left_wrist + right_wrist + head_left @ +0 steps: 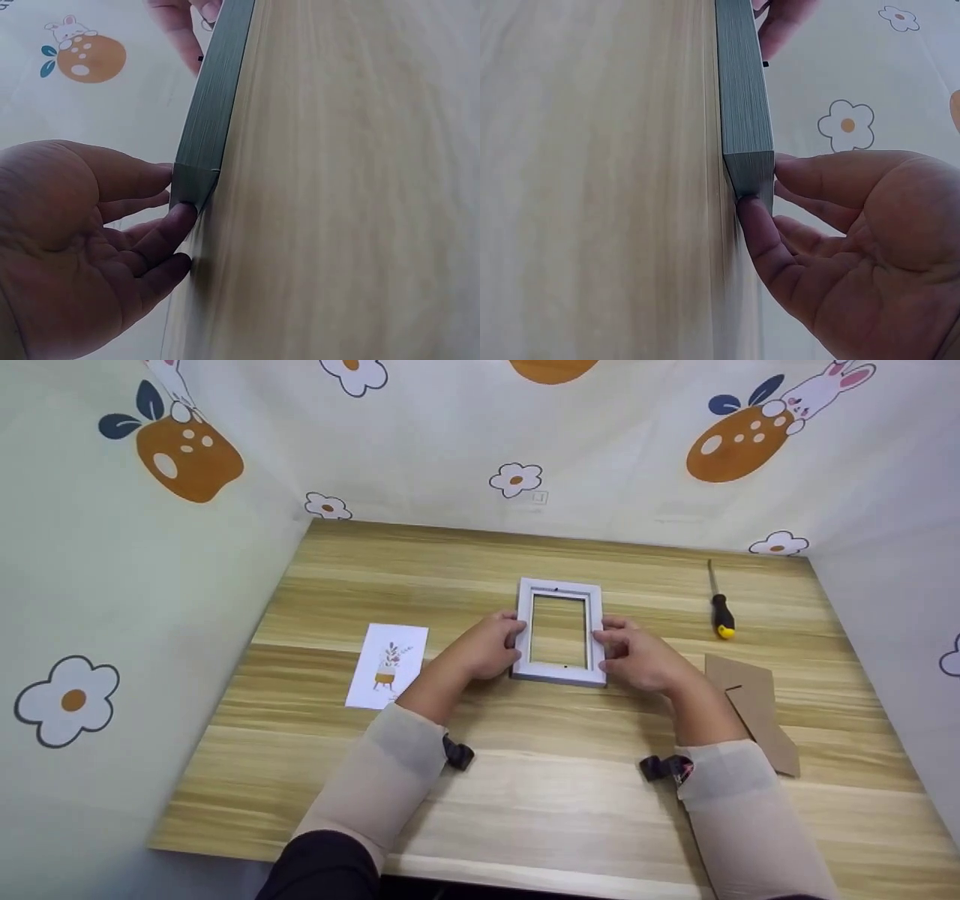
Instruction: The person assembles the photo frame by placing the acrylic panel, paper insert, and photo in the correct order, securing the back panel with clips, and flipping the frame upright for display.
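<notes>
A light grey picture frame [555, 672] with an open middle lies flat, close over the wooden table. My left hand [491, 649] grips its left side and my right hand [641, 656] its right side. Small dark tabs show on its top and bottom inner edges. In the left wrist view, thumb and fingers of the left hand [82, 240] pinch a corner of the grey frame edge [214, 90]. The right wrist view has the right hand [870, 247] pinching the opposite corner of the frame [746, 90], a fingertip under its lower edge.
Left of the frame lies a white card [364, 664] printed with a potted plant, partly behind the left forearm. A brown cardboard piece [754, 682] with a slit lies beside the right forearm. Farther back on the right is a black and yellow screwdriver [721, 611]. Patterned curtains enclose the table [420, 562].
</notes>
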The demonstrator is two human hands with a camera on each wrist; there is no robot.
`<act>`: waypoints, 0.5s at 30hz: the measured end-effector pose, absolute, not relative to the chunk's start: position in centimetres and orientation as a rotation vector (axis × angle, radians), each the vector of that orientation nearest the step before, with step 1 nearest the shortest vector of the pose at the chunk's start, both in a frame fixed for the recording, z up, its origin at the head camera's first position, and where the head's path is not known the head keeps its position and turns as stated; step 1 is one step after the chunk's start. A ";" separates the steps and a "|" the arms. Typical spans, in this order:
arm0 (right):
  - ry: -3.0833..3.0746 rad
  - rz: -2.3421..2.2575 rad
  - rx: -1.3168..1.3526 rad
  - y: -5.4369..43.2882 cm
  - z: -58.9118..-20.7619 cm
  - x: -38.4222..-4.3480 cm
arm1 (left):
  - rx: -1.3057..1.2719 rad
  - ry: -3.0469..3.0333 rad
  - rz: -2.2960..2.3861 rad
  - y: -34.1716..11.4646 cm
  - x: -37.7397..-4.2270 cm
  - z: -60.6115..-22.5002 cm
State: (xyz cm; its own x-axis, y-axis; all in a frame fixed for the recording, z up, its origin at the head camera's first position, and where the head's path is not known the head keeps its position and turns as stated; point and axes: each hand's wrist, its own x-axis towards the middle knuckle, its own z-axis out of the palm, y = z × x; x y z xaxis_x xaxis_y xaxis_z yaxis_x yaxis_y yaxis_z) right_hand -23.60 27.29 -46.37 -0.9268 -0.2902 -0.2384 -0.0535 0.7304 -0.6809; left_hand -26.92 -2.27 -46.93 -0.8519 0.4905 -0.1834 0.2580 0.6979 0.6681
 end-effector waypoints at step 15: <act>2.661 -0.912 -0.337 26.7 -46.2 -23.0 | 0.538 2.546 0.893 -2.4 -26.4 -46.5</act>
